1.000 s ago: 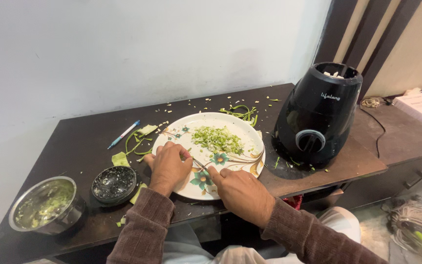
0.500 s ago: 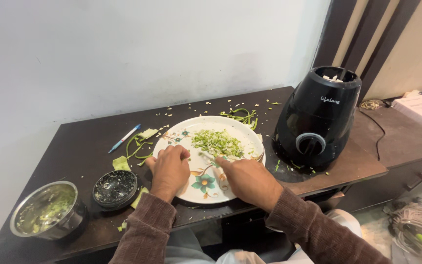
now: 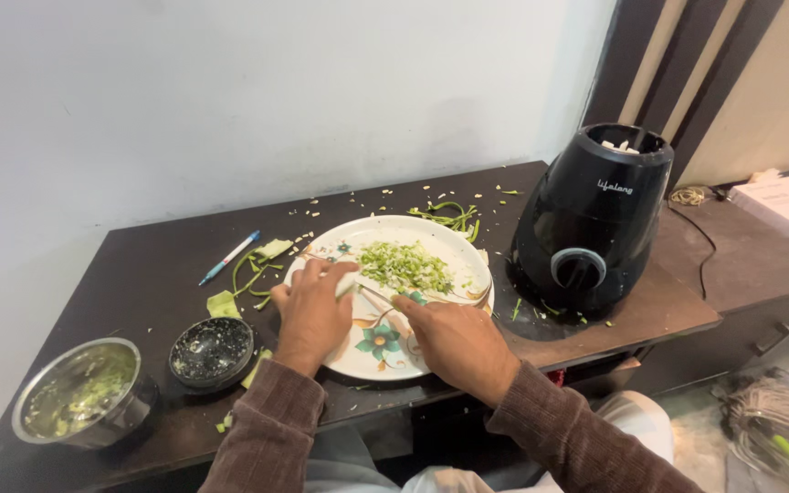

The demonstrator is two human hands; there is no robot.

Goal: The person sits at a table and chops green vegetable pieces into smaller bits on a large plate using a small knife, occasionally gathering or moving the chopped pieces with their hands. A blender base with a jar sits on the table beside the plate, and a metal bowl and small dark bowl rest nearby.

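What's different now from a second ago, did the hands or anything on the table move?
Little changed. The left hand stays on the plate, pinning a pale piece under its fingertips. The right hand has shifted slightly on the plate and keeps the knife beside the pile of chopped greens. Nothing was picked up or let go. The blender base, steel bowl, dark lid and pen stayed put.

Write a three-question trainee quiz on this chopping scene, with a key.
1. True or false: the chopped greens lie on the floral plate.
2. Which hand holds the knife: left hand or right hand?
3. What stands right of the plate: (a) steel bowl, (b) black mixer base, (c) blue pen?

Key: 1 true; 2 right hand; 3 b.
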